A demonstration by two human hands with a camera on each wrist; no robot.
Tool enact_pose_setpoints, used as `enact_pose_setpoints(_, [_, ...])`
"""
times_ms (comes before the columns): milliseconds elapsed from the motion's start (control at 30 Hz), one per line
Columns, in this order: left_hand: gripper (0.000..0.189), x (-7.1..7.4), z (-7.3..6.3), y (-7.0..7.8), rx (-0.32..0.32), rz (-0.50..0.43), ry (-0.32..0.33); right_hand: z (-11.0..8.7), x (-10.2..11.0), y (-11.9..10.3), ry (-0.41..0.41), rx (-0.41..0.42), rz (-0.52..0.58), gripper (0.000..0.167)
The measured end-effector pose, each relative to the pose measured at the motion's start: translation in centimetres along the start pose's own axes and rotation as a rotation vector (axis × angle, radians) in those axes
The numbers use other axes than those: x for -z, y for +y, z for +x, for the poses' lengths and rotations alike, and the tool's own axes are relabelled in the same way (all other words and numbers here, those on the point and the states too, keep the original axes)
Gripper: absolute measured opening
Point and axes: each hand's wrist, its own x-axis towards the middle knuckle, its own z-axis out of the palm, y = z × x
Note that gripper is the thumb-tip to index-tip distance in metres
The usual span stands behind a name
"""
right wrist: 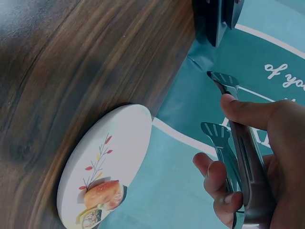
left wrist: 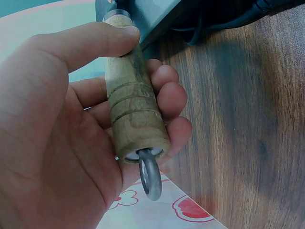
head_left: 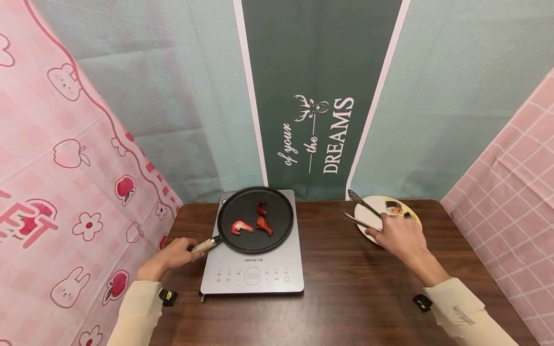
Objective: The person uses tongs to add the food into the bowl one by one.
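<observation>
My left hand grips the wooden handle of a black frying pan, thumb along the top and fingers curled beneath. In the pan lie a shrimp, a roasted drumstick and a small dark red curled piece whose kind I cannot tell. My right hand holds metal tongs between thumb and fingers. Their slotted tips stand apart with nothing between them. Beside and below the tongs is a white plate with a leaf pattern, bearing a sushi-like piece and a smaller rolled piece.
The pan sits on a silver induction cooker with a touch panel at its front. A dark cable runs beside the cooker. The brown wooden table meets a hanging green cloth behind and pink cloths at both sides.
</observation>
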Motion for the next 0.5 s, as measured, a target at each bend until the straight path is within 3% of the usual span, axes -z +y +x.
enact_pose_setpoints(500, [0.019, -0.1, -0.1, 0.1, 0.022, -0.002, -0.002, -0.6, 0.1, 1.7, -0.040, -0.050, 0.031, 0.046])
